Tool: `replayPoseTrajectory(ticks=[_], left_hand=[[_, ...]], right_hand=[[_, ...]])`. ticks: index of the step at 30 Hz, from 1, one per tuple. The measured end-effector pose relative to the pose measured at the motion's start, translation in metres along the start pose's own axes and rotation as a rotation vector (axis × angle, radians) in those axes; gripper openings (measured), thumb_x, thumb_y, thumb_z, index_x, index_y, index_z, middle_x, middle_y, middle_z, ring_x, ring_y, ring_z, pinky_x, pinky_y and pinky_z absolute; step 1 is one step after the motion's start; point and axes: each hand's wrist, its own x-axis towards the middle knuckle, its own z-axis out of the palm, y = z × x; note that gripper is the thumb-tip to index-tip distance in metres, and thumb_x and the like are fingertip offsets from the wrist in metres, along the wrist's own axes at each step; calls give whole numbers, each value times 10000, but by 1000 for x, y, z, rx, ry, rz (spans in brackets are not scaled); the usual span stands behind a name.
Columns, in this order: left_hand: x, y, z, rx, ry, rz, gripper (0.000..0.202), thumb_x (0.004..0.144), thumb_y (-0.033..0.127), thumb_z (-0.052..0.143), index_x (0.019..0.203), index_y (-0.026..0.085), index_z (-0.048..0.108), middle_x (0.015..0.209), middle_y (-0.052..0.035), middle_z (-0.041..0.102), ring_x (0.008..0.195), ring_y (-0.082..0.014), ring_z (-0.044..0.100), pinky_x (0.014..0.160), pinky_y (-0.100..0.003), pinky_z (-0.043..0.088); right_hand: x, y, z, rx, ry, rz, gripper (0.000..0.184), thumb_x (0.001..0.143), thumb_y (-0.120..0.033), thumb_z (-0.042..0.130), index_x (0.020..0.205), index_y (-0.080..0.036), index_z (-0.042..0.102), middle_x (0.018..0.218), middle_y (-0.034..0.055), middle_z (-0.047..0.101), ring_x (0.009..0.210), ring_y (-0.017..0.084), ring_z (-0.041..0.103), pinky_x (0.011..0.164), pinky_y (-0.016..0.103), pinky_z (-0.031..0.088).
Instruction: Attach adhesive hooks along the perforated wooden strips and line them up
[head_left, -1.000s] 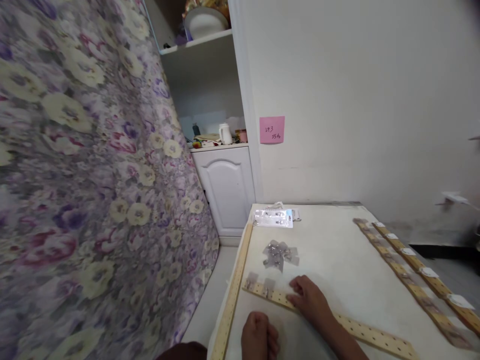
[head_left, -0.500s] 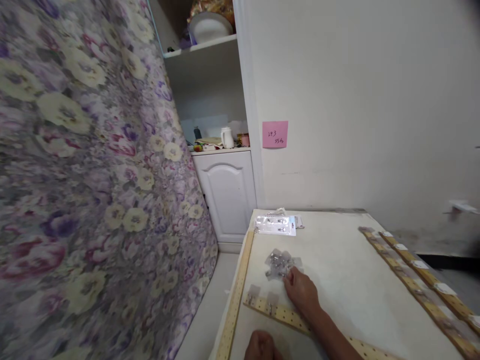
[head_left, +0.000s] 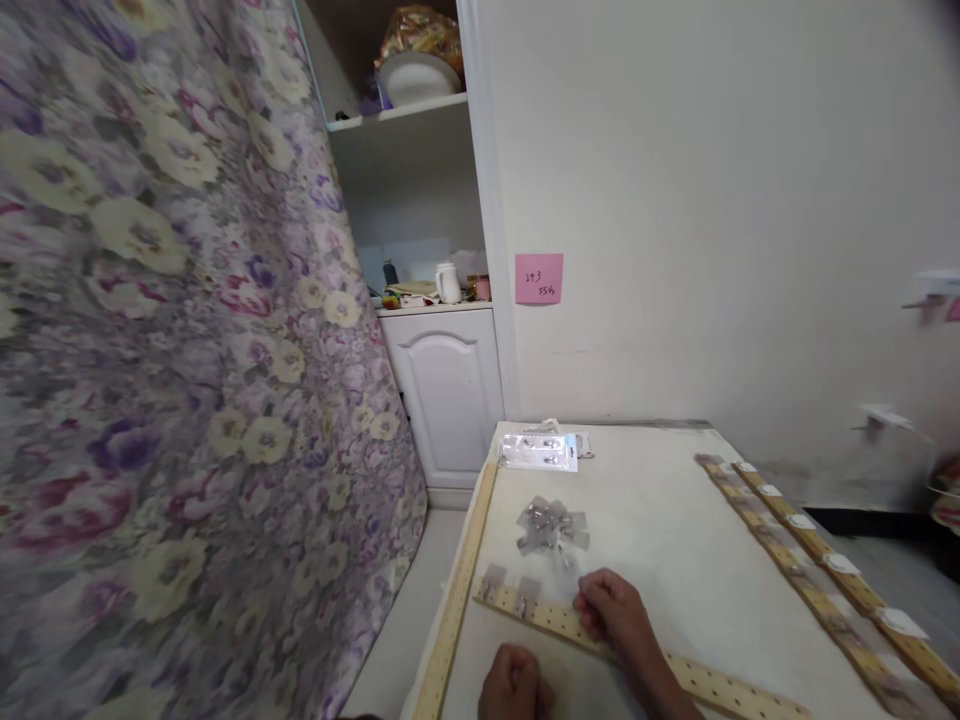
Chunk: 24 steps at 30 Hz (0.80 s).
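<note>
Drawn back from the heap of packets (head_left: 551, 525) since half a second ago, your right hand (head_left: 611, 608) now lies over the middle stretch of the perforated wooden strip (head_left: 559, 620), with a small clear packet (head_left: 567, 566) projecting from its fingertips toward the heap. Your right fingers are curled nearly closed, thumb and forefinger pinching the packet's near edge; a metallic piece shows inside it. Whether this hand touches the strip cannot be told. Your left hand (head_left: 514, 685) stays low on the near side of the strip, its fingers folded inward; the view does not reveal whether anything is in its grasp. Note that the strip runs obliquely across the desk (head_left: 652, 520), its far left end bearing two packets, an outer one (head_left: 491, 582) and an inner one (head_left: 527, 597), side by side and apart; the row of holes beyond them is partly hidden by your right hand and forearm. Along the desk's left side lies a long wooden strip (head_left: 457, 600), and near the far left corner a flat clear package (head_left: 538, 450). At the right, two further strips lie side by side, one carrying packets (head_left: 780, 560), the other white cards (head_left: 841, 564).
</note>
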Motion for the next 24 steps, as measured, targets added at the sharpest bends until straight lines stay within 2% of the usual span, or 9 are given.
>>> replayPoseTrajectory(ticks=[3, 7, 10, 18, 24], left_hand=[[-11, 19, 16, -46, -48, 30, 265, 679, 474, 521, 705, 217, 463, 527, 51, 594, 300, -59, 411, 319, -182, 233], [-24, 48, 35, -68, -92, -10, 307, 662, 497, 556, 731, 213, 460, 528, 51, 588, 331, -75, 449, 308, -182, 272], [-30, 59, 40, -91, -99, -19, 345, 643, 522, 578, 723, 212, 450, 478, 51, 577, 327, -78, 447, 319, -183, 293], [-36, 45, 36, -166, -91, -39, 333, 645, 508, 589, 616, 206, 451, 394, 68, 507, 304, -58, 401, 322, -173, 255], [-42, 36, 41, -144, -71, -101, 283, 616, 460, 579, 572, 215, 446, 390, 74, 488, 281, -58, 377, 312, -187, 221]], right_hand=[[-21, 3, 0, 220, -53, 60, 257, 697, -444, 595, 670, -198, 527, 592, -15, 626, 460, 91, 526, 453, 211, 365], [-42, 4, 1, 235, -110, 42, 315, 689, -493, 614, 637, -189, 544, 496, -31, 587, 419, 90, 496, 440, 215, 348], [-50, 8, 1, 206, -118, 19, 386, 679, -558, 613, 618, -186, 531, 417, -52, 534, 357, 77, 434, 404, 208, 296], [-61, 24, -4, 182, -197, 16, 463, 667, -637, 593, 598, -185, 522, 374, -59, 495, 339, 66, 391, 404, 207, 253], [-67, 21, -9, 118, -144, 33, 461, 626, -652, 609, 604, -205, 500, 396, -67, 482, 349, 78, 385, 403, 221, 287]])
